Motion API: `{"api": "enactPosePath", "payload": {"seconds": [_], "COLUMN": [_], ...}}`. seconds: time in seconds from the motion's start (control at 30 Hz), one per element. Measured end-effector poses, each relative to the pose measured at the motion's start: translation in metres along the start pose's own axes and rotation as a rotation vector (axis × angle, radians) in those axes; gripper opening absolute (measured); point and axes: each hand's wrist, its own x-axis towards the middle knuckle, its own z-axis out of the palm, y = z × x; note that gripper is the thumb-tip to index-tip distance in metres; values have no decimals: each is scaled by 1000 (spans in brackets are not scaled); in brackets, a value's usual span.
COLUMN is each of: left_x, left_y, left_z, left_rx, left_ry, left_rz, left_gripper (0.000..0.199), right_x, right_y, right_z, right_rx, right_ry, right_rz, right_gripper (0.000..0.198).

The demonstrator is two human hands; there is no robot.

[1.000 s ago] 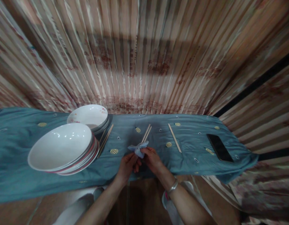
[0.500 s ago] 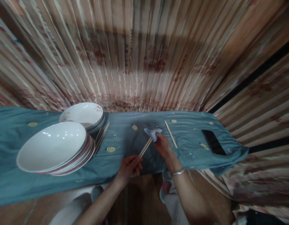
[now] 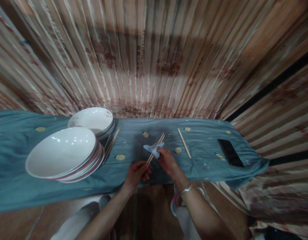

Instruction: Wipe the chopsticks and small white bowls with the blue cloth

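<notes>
My left hand (image 3: 138, 173) pinches the near ends of a pair of wooden chopsticks (image 3: 162, 137), which slant up and away to the right over the table. A small pale blue cloth (image 3: 154, 147) is folded about the middle of their length, and my right hand (image 3: 166, 160) grips it there. The far tips stick out beyond the cloth. Just right of my right hand lie more chopsticks (image 3: 184, 143) on the tablecloth. Another group of chopsticks (image 3: 111, 145) rests to the left, beside the bowls.
A stack of large white bowls (image 3: 61, 155) stands at the left front, with a second stack of flowered bowls (image 3: 92, 119) behind it. A black phone (image 3: 230, 152) lies to the right. The blue-green tablecloth (image 3: 134, 126) runs back to a pleated curtain (image 3: 149, 66).
My right hand has drawn the cloth down the chopsticks toward my left hand, so their far tips now show. The view has shifted slightly.
</notes>
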Motion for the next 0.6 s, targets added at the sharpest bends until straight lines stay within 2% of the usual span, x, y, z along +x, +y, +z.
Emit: {"api": "enactPosePath", "payload": {"seconds": [0.17,0.23,0.33,0.6], "left_x": [6,7,6,-2], "left_y": [1,1,2,-2], "left_z": [-4,-5,-5,1], "left_rx": [-34,-36,-23,18], "left_ry": [11,3,-23,-96], "left_rz": [37,58,64,-8], "left_gripper": [42,42,42,46], "right_x": [-19,-24,-24,4], "right_y": [14,17,15,-10], "right_z": [18,22,21,-5], "right_rx": [-3,-14,-32,55], "right_ry": [-131,-188,-205,77], "right_rz": [110,129,125,9], "right_gripper": [12,13,12,8]}}
